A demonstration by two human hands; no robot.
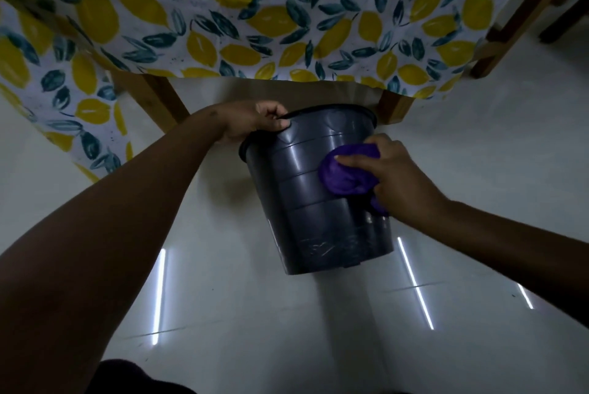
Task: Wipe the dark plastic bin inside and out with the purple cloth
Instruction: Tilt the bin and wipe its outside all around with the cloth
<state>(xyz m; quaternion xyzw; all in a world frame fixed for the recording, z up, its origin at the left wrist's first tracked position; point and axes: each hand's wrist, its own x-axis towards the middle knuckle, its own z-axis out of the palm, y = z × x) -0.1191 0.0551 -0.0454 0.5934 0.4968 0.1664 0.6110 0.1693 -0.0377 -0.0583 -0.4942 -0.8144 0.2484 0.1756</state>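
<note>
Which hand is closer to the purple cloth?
The right hand. It is bunching the purple cloth and pressing it against the outside wall of the dark bin. The left hand is apart from the cloth, gripping the bin's rim on its far left side.

Bin: smooth semi-gloss plastic under my cloth, soft fabric; floor glossy tile; upper-frame tablecloth matt print; wooden legs
</note>
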